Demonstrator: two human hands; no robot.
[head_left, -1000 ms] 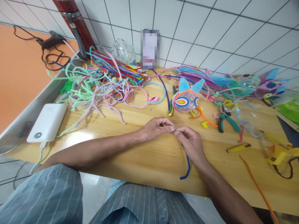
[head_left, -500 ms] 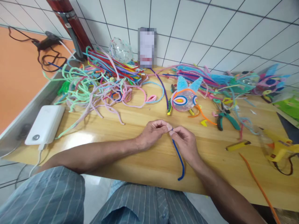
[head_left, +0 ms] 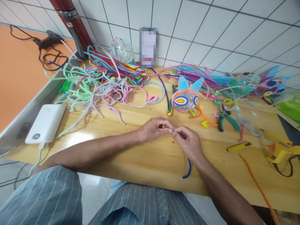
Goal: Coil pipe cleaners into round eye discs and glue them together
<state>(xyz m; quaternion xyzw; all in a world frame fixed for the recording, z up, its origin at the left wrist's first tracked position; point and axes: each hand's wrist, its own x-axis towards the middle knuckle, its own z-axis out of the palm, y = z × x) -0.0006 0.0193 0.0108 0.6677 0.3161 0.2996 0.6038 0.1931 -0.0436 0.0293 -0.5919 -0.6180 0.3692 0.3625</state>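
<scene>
Over the middle of the table, my left hand (head_left: 157, 128) and my right hand (head_left: 187, 139) meet, thumbs and forefingers pinched at the same spot. Between their tips shows the end of a dark blue pipe cleaner (head_left: 187, 170). Its middle is hidden under my right hand, and the bent tail comes out below, near the table's front edge. Beyond my hands sits a clear fish-like ball (head_left: 184, 103) with ringed eyes, an orange band and light blue pointed ears. A tiny red bit (head_left: 173, 142) lies on the wood just below my fingertips.
Tangled pale pipe cleaners (head_left: 93, 90) spread at the left, near a white power bank (head_left: 45, 123). Green-handled pliers (head_left: 227, 120), a yellow cutter (head_left: 238, 147) and a yellow glue gun (head_left: 278, 145) lie at the right. A phone (head_left: 148, 47) leans on the tiled wall.
The blue pipe cleaner's tail has swung right, so my right hand now covers more of it. My right hand has shifted slightly right. The small red bit is now visible.
</scene>
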